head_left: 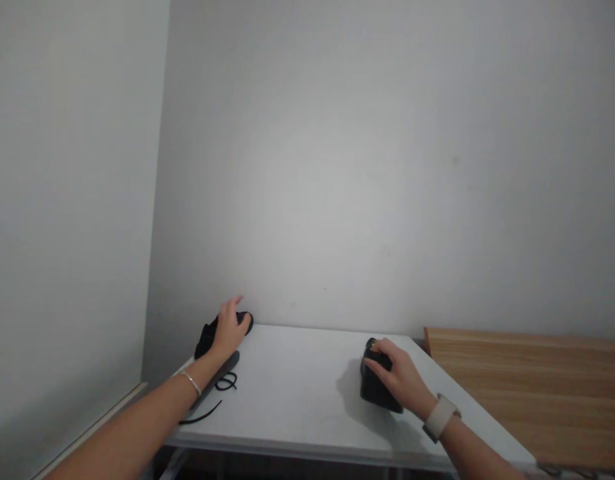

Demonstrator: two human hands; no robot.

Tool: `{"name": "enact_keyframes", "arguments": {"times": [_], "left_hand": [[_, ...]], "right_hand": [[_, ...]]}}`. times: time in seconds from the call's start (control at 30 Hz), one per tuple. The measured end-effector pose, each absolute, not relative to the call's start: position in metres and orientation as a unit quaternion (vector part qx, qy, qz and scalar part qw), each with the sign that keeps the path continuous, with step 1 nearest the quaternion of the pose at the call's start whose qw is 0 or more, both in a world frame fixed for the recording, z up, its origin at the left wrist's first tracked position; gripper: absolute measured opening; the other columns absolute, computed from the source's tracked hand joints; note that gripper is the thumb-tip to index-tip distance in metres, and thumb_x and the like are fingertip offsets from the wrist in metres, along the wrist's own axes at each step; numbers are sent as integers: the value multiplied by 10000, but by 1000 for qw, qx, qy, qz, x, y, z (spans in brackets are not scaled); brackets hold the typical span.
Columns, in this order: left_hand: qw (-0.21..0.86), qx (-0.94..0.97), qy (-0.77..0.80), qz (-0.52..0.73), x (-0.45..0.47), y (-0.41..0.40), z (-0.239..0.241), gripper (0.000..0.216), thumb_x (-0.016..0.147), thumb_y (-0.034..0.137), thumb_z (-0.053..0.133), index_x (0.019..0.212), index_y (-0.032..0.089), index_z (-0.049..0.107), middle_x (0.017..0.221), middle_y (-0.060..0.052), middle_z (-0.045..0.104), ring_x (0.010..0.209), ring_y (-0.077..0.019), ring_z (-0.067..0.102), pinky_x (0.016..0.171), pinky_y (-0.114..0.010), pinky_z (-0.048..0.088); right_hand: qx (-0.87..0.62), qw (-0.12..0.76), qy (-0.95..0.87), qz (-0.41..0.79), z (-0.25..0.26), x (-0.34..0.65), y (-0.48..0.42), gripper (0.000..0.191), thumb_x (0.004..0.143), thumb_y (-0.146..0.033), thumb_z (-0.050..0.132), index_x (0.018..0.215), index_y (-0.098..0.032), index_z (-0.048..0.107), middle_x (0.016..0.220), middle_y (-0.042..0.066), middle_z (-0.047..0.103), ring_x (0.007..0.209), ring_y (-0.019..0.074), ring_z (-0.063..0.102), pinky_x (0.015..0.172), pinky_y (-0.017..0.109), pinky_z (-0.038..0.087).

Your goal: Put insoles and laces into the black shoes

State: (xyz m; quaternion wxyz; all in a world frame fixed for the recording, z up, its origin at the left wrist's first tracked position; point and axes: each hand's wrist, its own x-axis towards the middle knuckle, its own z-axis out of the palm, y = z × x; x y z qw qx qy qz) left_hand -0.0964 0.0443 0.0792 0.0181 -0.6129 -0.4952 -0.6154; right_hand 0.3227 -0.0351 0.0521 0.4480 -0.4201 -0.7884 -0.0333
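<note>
My left hand (228, 330) rests on a black shoe (207, 335) at the far left corner of the white table (297, 393), fingers curled over its top. A black shoelace (213, 399) lies loose beside my left forearm, next to a dark flat strip (222, 373). My right hand (398, 380) grips a second black shoe (376, 390) near the table's right side, fingers wrapped over its upper. A bracelet is on my left wrist and a watch with a pale band on my right.
Plain grey walls stand close behind and to the left of the table. A wooden tabletop (532, 387) adjoins the white table on the right. The white table's front edge is near me.
</note>
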Motion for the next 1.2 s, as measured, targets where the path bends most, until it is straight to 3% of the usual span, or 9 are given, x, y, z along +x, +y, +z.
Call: {"name": "enact_keyframes", "arguments": {"times": [0.13,0.3,0.47,0.57,0.63,0.7,0.83,0.97,1.2], "left_hand": [[-73,-744,-382,-543,-9,25,64,211,926,316,635,1063,156,648,1100,-68,666,1026,-235,631,927,-466,501],[-150,-798,-307,-497,47,8,49,186,930,337,625,993,168,669,1005,-49,685,951,-211,642,893,-432,508],[-216,-786,-299,-496,36,14,40,241,932,392,606,906,156,646,893,-32,672,863,-199,648,844,-413,515],[-251,-768,-295,-510,25,14,33,264,948,409,559,944,154,627,908,-39,664,889,-211,645,851,-419,503],[-267,-757,-292,-520,23,11,29,255,962,394,514,966,161,618,953,-58,662,942,-223,636,885,-419,482],[-278,-755,-285,-521,23,7,26,245,957,374,493,918,173,626,1026,-84,660,1012,-239,619,920,-407,458],[-273,-784,-262,-492,26,-2,26,134,817,322,652,813,188,666,1114,-98,639,1126,-284,566,990,-391,406],[-241,-808,-266,-467,23,-7,33,135,692,144,698,810,209,695,1063,-73,628,1094,-276,564,1002,-389,389],[-222,-790,-305,-483,33,19,34,54,784,200,728,813,178,689,956,-43,635,980,-234,585,947,-422,425]], "right_hand": [[-296,466,-833,-31,40,248,-79,58,921,-249,489,871,-225,508,871,57,620,837,219,571,738,334,453],[-171,436,-881,-62,15,184,-88,145,848,-160,476,726,-232,446,756,38,616,754,214,544,591,318,357],[-164,454,-875,-38,14,189,-75,98,888,-318,569,871,-221,573,835,59,639,780,231,548,657,341,396],[-185,501,-846,19,23,214,-60,155,949,-361,512,981,-243,607,913,45,638,867,221,567,784,350,432],[-232,563,-791,58,28,228,-42,209,1006,-307,402,984,-229,594,904,54,611,868,215,558,775,352,432],[-266,604,-746,92,29,236,-20,183,995,-323,445,977,-210,589,906,60,606,840,215,559,742,352,435],[-261,600,-736,174,15,229,5,201,938,-377,562,953,-183,612,916,49,622,859,214,603,721,339,473],[-233,589,-739,229,-5,216,8,259,922,-437,575,948,-190,650,932,53,630,873,214,613,700,325,484],[-231,592,-722,275,-14,222,31,277,930,-423,598,1015,-162,634,993,48,631,902,201,606,754,359,505]]}}
